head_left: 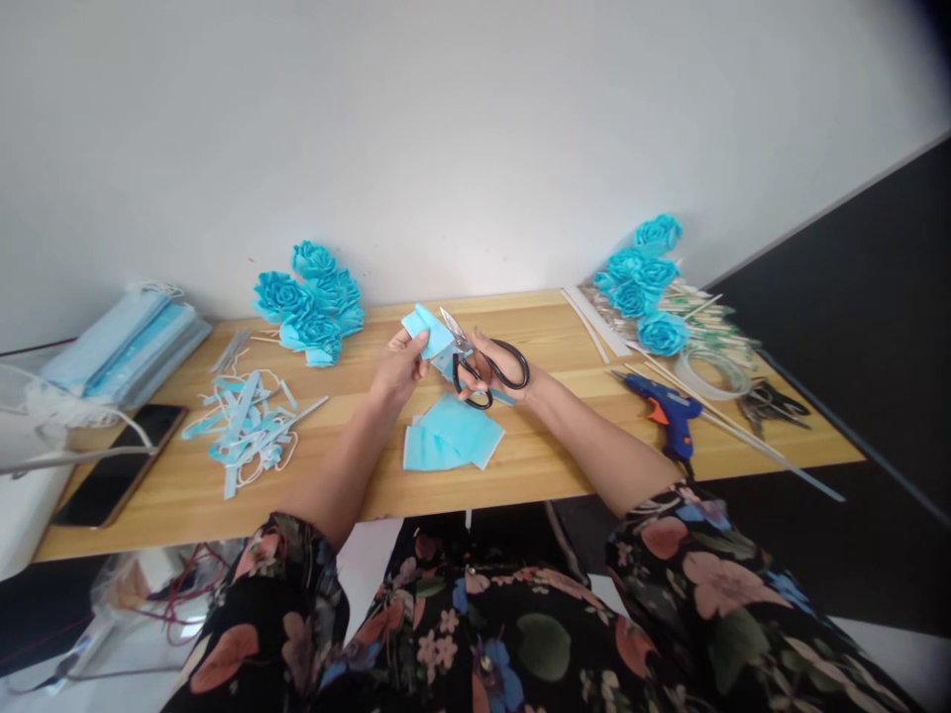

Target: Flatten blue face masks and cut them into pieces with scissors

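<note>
Head-worn camera, facing forward and down, close over the wooden table (550, 322) (white wall (446, 129) behind), single view

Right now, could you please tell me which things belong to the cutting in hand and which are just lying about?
In hand: blue piece in the left hand; scissors in the right hand; blue cut sheets below them.
Lying about: glue gun; phone; mask stack; trimmed strips; left flower heap; right flower heap; sticks.

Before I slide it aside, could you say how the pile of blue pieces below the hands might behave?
The pile of blue pieces looks thin and lies flat, so probably light and floppy. Its sheets sit fanned and loose, so a push would likely scatter them.
</note>
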The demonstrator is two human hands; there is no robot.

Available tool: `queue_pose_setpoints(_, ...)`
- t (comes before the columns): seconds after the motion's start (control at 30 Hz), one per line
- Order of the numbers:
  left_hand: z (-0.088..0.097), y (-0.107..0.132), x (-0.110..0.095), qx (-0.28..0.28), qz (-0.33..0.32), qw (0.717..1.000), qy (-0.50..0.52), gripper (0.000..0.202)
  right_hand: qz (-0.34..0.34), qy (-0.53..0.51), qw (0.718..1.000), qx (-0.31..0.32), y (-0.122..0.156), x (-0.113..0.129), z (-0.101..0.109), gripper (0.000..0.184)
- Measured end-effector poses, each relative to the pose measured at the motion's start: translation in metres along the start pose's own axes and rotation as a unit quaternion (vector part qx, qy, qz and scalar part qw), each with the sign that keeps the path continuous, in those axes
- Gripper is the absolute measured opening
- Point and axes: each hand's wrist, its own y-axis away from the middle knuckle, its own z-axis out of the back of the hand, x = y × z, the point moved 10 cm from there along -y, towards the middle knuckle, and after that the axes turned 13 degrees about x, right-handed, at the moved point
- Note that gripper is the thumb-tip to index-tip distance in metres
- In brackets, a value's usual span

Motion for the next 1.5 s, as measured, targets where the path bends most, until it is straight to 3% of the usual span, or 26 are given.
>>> queue_pose_setpoints(0.2,0.003,-0.002,-0.003,0.0,-0.025,1.0,0.0,0.03,-0.003,-0.013,1.0,-0.016,-0.001,-0.002,0.001,0.063)
queue_pose_setpoints(0.4,-0.008,0.001,-0.002,0.038,-0.018,0.999,-0.031,0.034,-0.005,-0.011,1.0,-0.008,-0.002,-0.003,0.0,0.066)
queue_pose_setpoints(0.83,-0.007,0.001,-0.001,0.004,-0.016,1.0,-0.002,0.027,0.083,0.012,0.995,-0.057,-0.001,0.013,-0.002,0.064)
queue_pose_setpoints(1.5,-0.003,-0.001,-0.001,0.015,-0.024,0.999,-0.038,0.037,0.112,0.047,0.989,-0.082,0.001,0.017,0.002,0.072)
